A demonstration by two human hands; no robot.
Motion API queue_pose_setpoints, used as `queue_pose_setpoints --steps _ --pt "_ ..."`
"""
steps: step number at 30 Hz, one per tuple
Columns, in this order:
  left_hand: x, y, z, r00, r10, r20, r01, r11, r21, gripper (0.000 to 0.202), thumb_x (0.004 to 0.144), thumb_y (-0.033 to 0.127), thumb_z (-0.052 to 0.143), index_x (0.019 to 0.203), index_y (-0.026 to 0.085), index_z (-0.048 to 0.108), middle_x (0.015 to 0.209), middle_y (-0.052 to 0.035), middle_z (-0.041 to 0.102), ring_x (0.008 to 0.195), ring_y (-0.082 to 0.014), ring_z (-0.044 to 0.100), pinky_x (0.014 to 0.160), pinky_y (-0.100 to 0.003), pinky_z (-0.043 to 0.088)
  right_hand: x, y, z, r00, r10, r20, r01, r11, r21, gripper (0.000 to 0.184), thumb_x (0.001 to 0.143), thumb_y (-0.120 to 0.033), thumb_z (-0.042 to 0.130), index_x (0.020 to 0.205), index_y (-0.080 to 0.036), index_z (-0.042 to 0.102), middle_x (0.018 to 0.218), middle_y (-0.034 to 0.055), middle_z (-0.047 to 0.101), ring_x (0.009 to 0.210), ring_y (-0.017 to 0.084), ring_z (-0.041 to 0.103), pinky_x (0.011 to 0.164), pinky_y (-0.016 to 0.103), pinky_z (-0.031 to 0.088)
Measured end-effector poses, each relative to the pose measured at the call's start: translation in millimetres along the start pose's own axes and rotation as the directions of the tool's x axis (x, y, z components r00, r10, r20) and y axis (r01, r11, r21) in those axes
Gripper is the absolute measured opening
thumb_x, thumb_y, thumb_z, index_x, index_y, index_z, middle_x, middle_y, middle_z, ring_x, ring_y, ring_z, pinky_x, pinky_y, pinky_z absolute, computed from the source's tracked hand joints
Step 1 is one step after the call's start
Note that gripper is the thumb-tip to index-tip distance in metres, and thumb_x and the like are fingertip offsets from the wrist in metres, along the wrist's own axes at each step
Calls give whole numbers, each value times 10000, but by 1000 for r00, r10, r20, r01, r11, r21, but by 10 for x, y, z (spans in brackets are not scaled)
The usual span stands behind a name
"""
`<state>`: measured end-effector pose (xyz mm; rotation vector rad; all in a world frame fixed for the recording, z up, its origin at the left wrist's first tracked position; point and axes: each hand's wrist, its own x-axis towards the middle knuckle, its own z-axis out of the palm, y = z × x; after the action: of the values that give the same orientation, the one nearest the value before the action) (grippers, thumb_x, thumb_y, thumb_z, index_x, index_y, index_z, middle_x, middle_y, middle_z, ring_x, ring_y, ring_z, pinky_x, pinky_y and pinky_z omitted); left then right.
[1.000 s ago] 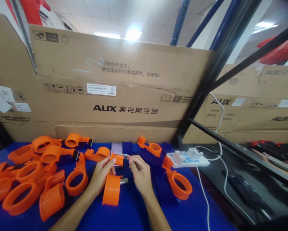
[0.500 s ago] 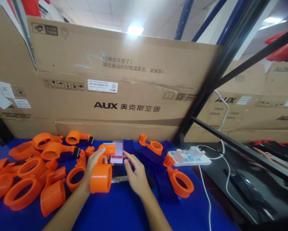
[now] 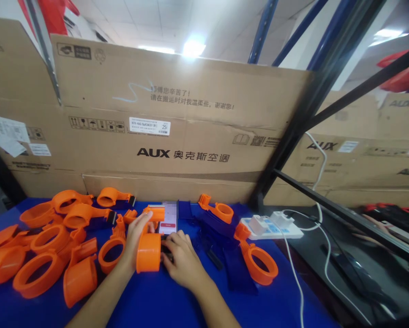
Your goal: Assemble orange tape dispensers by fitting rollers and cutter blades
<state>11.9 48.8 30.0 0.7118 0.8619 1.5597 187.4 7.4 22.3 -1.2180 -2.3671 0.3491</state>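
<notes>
The left hand (image 3: 136,234) has its fingers clamped on an orange tape dispenser (image 3: 148,253), held over the blue desk (image 3: 139,300) before a lit phone (image 3: 169,218). Beside its ring the right hand (image 3: 184,260) curls at a dark item (image 3: 165,246); whether those fingers grip it, I cannot tell. 2 similar dispensers (image 3: 263,278) lie rightward

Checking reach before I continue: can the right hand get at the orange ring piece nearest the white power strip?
Probably yes: between the right hand and that orange ring piece I see only low dark items; the white cable runs beyond it.
</notes>
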Motion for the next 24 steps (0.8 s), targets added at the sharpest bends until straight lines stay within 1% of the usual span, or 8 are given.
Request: queue_pose_setpoints --steps 4,9,16,19,21,22,23,24 --pt "-29 -13 12 1000 -18 18 17 997 75 446 716 504 850 584 186 567 528 37 563 459 -95 488 476 -209 427 8 14 35 999 30 -22 -29 999 25 201 957 -210 622 1144 -247 687 1148 72 628 1073 255 506 889 375 389" --pt "-53 4 31 999 10 47 -17 989 149 435 737 517 824 597 174 595 526 26 564 473 -97 489 485 -205 409 12 33 53 996 53 -75 -49 997 59 150 918 -154 638 1041 -234 672 1121 64 648 1072 252 521 892 368 393" --pt "-79 -4 62 996 43 76 -56 982 180 407 750 521 806 656 184 600 550 30 569 484 -100 476 485 -207 401 23 34 49 997 52 -60 -44 992 116 130 907 -131 634 983 -233 664 1066 54 695 1009 242 561 838 341 409" --pt "-73 -1 58 995 58 84 -73 979 189 407 756 531 797 673 189 593 564 30 575 493 -102 474 492 -208 401 22 75 6 989 53 -137 -32 988 150 132 925 -146 618 997 -245 669 1067 44 710 1011 248 575 862 359 425" --pt "-57 -12 43 994 62 88 -79 977 200 406 764 536 789 684 191 591 570 34 571 511 -104 488 515 -206 414 19 132 -53 958 91 -271 -44 983 176 132 951 -177 596 1029 -250 674 1066 46 718 1009 252 585 884 380 436" --pt "-49 -24 36 994 62 89 -80 975 208 400 768 537 787 697 191 597 572 37 570 518 -105 493 523 -205 417 17 165 -89 922 131 -363 -63 979 193 134 966 -200 584 1050 -248 676 1061 52 720 997 253 591 885 388 444" --pt "-44 -42 30 994 60 91 -79 972 220 388 770 536 785 723 191 612 572 41 568 522 -106 496 528 -204 416 15 196 -126 869 180 -461 -87 973 216 140 978 -225 575 1073 -242 677 1056 61 719 973 251 598 873 390 456" --pt "-43 -63 27 994 55 96 -77 969 234 374 773 533 785 763 191 634 572 44 568 524 -109 499 529 -205 414 13 223 -162 803 229 -550 -106 963 247 155 985 -248 572 1100 -235 676 1048 69 715 938 246 604 852 387 469"
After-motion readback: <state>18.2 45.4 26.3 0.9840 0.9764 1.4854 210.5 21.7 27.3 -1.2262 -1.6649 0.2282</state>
